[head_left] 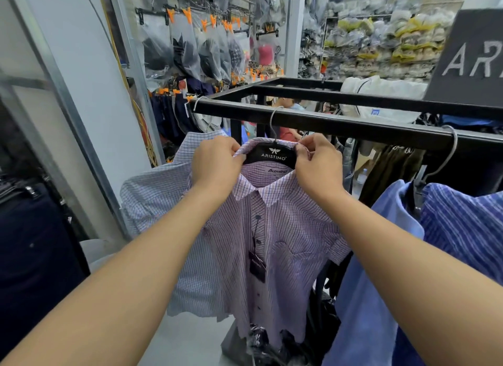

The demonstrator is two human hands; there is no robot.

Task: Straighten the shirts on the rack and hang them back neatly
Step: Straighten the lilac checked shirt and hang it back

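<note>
Left hand (215,161) and right hand (317,162) each pinching the pink checked shirt (275,237) collar, black hanger (273,154) hooked on rack rail (340,123)

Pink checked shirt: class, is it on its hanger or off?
On: the black hanger sits in the collar of the pink checked shirt.

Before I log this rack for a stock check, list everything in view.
pink checked shirt: one, pink-purple, centre, on hanger
hanger: one, black, inside its collar
pale checked shirt: one, light blue, left behind
striped shirt: one, blue, right
plain shirt: one, blue, lower right
rail: one, black, above shirts
price tag: one, dark, shirt front
bagged clothes: several, orange clips, back wall
sign: one, dark grey, upper right
left hand: one, pinching collar
right hand: one, pinching collar
</note>
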